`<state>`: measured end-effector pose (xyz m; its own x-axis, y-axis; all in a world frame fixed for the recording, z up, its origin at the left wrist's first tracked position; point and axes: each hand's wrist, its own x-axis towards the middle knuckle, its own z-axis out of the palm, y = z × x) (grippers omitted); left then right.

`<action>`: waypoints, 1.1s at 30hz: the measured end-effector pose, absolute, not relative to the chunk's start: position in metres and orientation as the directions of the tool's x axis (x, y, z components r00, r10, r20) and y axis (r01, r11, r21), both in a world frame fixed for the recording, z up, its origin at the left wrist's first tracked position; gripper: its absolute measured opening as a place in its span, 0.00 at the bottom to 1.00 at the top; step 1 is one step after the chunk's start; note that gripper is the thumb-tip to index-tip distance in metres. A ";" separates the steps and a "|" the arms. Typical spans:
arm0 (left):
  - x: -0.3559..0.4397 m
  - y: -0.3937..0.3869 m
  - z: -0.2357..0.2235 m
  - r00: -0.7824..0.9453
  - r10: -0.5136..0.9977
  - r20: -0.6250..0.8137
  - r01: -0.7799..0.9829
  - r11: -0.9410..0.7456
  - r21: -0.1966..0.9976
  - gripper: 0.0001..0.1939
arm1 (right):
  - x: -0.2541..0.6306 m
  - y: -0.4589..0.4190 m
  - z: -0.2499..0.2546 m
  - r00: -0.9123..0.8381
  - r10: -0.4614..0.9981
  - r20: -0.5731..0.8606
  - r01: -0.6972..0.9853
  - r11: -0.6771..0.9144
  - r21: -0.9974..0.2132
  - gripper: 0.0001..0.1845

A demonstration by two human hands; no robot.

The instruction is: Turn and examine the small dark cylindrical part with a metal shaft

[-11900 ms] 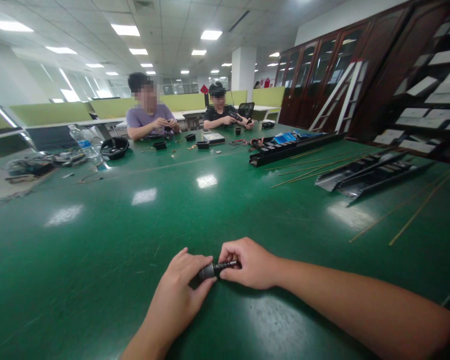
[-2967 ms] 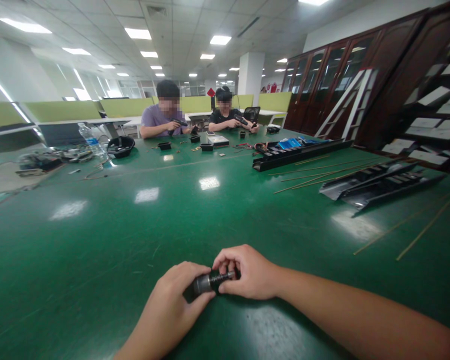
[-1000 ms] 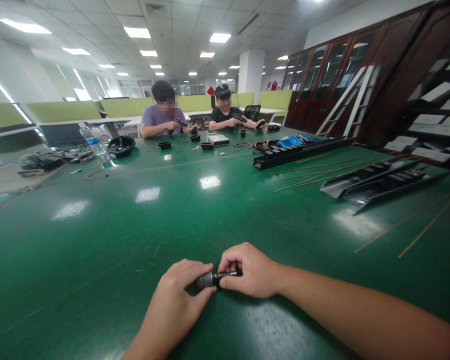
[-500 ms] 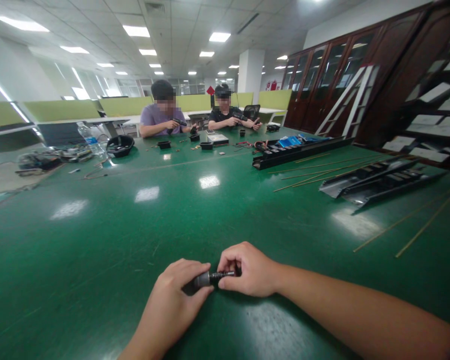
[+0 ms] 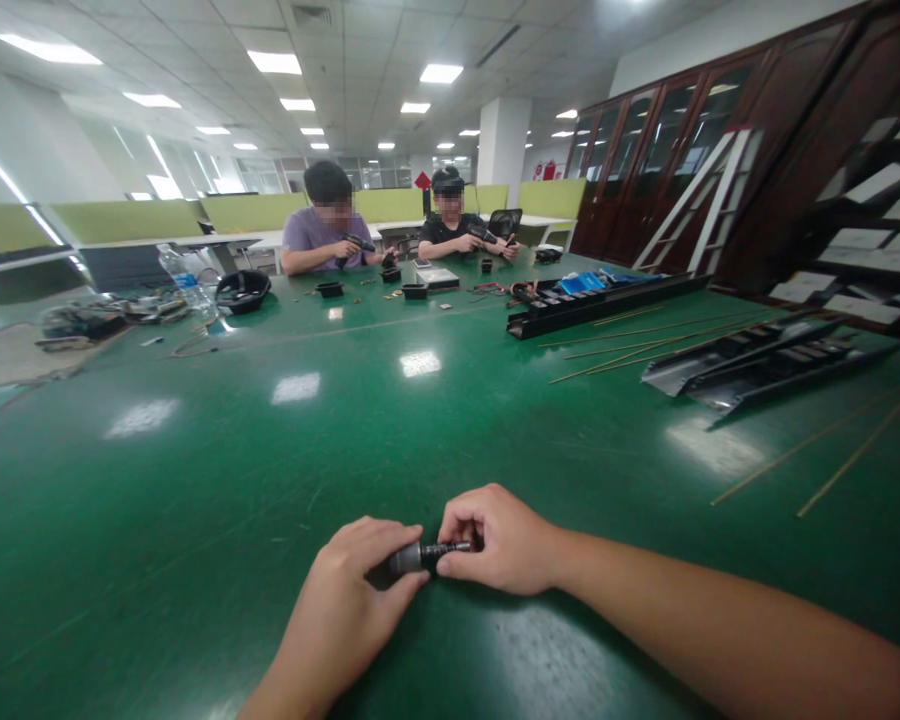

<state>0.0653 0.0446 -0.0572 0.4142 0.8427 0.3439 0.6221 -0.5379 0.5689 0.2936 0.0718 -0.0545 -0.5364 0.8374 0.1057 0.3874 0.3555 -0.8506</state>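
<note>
Both my hands meet low over the green table (image 5: 270,470). My left hand (image 5: 352,590) is closed round the thick grey end of a small dark cylindrical part (image 5: 407,557). A thin threaded shaft (image 5: 450,548) sticks out of that part to the right. My right hand (image 5: 499,540) pinches the shaft's far end with bent fingers. Most of the part is hidden inside the two hands.
Two people sit at the table's far end with small black parts and tools. A black bowl (image 5: 241,290) and a water bottle (image 5: 180,280) stand far left. Long black trays (image 5: 592,303) (image 5: 757,365) and thin wooden sticks (image 5: 832,455) lie to the right.
My hands stay in the same place holding the part; only slight shifts of the fingers and of the view.
</note>
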 end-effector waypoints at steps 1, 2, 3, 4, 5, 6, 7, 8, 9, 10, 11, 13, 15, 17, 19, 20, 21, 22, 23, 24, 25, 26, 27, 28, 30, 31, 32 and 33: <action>0.065 0.045 -0.057 0.416 0.842 0.342 0.623 -0.538 0.567 0.16 | 0.294 0.072 -0.055 -0.534 0.838 0.108 0.389 0.358 -0.849 0.08; 0.066 0.045 -0.057 0.417 0.842 0.342 0.624 -0.538 0.566 0.16 | 0.294 0.072 -0.055 -0.533 0.839 0.109 0.390 0.358 -0.848 0.08; 0.066 0.046 -0.056 0.416 0.841 0.345 0.624 -0.540 0.564 0.16 | 0.294 0.072 -0.055 -0.533 0.839 0.109 0.391 0.358 -0.848 0.08; 0.065 0.046 -0.056 0.416 0.840 0.349 0.623 -0.543 0.563 0.16 | 0.294 0.072 -0.055 -0.535 0.838 0.107 0.391 0.357 -0.848 0.08; 0.065 0.046 -0.055 0.416 0.838 0.353 0.623 -0.545 0.561 0.16 | 0.294 0.072 -0.055 -0.536 0.838 0.104 0.391 0.355 -0.849 0.08; 0.065 0.046 -0.055 0.414 0.838 0.355 0.623 -0.546 0.561 0.16 | 0.294 0.072 -0.055 -0.538 0.837 0.101 0.390 0.353 -0.850 0.08; 0.065 0.046 -0.055 0.413 0.838 0.357 0.622 -0.546 0.561 0.16 | 0.294 0.072 -0.055 -0.538 0.837 0.100 0.389 0.352 -0.851 0.08; 0.065 0.046 -0.054 0.414 0.838 0.355 0.623 -0.545 0.561 0.16 | 0.294 0.073 -0.055 -0.537 0.837 0.100 0.388 0.351 -0.852 0.09; 0.065 0.046 -0.054 0.415 0.839 0.352 0.624 -0.544 0.562 0.16 | 0.294 0.073 -0.055 -0.537 0.837 0.100 0.387 0.350 -0.853 0.09; 0.065 0.046 -0.053 0.415 0.840 0.350 0.624 -0.543 0.563 0.16 | 0.294 0.073 -0.055 -0.537 0.838 0.101 0.387 0.350 -0.853 0.09; 0.065 0.046 -0.053 0.416 0.839 0.350 0.623 -0.544 0.563 0.16 | 0.294 0.074 -0.055 -0.536 0.838 0.100 0.388 0.350 -0.853 0.09; 0.065 0.046 -0.052 0.417 0.838 0.352 0.624 -0.546 0.560 0.15 | 0.294 0.073 -0.054 -0.539 0.837 0.096 0.390 0.349 -0.852 0.09; 0.065 0.046 -0.052 0.415 0.838 0.355 0.629 -0.546 0.554 0.15 | 0.294 0.073 -0.053 -0.539 0.837 0.093 0.389 0.345 -0.854 0.08; 0.065 0.046 -0.051 0.417 0.835 0.360 0.631 -0.551 0.546 0.15 | 0.294 0.072 -0.053 -0.537 0.838 0.095 0.387 0.344 -0.855 0.08; 0.064 0.046 -0.051 0.418 0.831 0.367 0.629 -0.557 0.542 0.15 | 0.294 0.072 -0.053 -0.535 0.840 0.097 0.387 0.345 -0.855 0.08; 0.064 0.046 -0.051 0.418 0.831 0.368 0.628 -0.557 0.544 0.15 | 0.294 0.072 -0.053 -0.535 0.840 0.095 0.388 0.344 -0.855 0.08; 0.064 0.046 -0.051 0.417 0.831 0.367 0.627 -0.556 0.546 0.15 | 0.294 0.072 -0.053 -0.536 0.839 0.092 0.388 0.341 -0.856 0.08; 0.064 0.045 -0.052 0.417 0.831 0.368 0.625 -0.556 0.548 0.15 | 0.294 0.073 -0.054 -0.536 0.840 0.089 0.387 0.338 -0.858 0.08; 0.063 0.045 -0.052 0.416 0.831 0.369 0.624 -0.556 0.549 0.15 | 0.294 0.073 -0.054 -0.535 0.840 0.087 0.384 0.334 -0.861 0.09; 0.063 0.045 -0.052 0.416 0.831 0.370 0.624 -0.557 0.548 0.15 | 0.294 0.073 -0.054 -0.535 0.841 0.084 0.381 0.329 -0.864 0.09; 0.063 0.045 -0.053 0.417 0.831 0.370 0.624 -0.557 0.548 0.15 | 0.294 0.073 -0.055 -0.534 0.841 0.083 0.380 0.326 -0.865 0.09; 0.063 0.045 -0.053 0.416 0.831 0.369 0.625 -0.556 0.548 0.15 | 0.294 0.072 -0.055 -0.534 0.842 0.083 0.381 0.326 -0.865 0.09; 0.063 0.045 -0.053 0.415 0.833 0.365 0.627 -0.553 0.549 0.15 | 0.294 0.072 -0.055 -0.533 0.842 0.084 0.382 0.328 -0.864 0.09; 0.063 0.045 -0.053 0.414 0.836 0.359 0.629 -0.548 0.552 0.15 | 0.294 0.072 -0.055 -0.533 0.842 0.086 0.385 0.331 -0.862 0.09; 0.063 0.045 -0.052 0.414 0.841 0.348 0.630 -0.541 0.557 0.15 | 0.294 0.072 -0.055 -0.536 0.839 0.089 0.387 0.338 -0.858 0.08; 0.063 0.045 -0.052 0.414 0.842 0.346 0.631 -0.539 0.558 0.15 | 0.294 0.072 -0.055 -0.538 0.838 0.091 0.387 0.342 -0.856 0.08; 0.063 0.045 -0.052 0.414 0.843 0.343 0.632 -0.537 0.558 0.15 | 0.294 0.072 -0.055 -0.540 0.837 0.091 0.387 0.343 -0.856 0.09; 0.062 0.045 -0.052 0.414 0.844 0.341 0.634 -0.536 0.557 0.16 | 0.294 0.072 -0.055 -0.540 0.837 0.091 0.389 0.344 -0.855 0.09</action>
<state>0.0623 0.0454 -0.0519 0.4139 0.8440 0.3411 0.6341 -0.5361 0.5572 0.2940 0.0720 -0.0549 -0.5396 0.8370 0.0910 0.3892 0.3438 -0.8546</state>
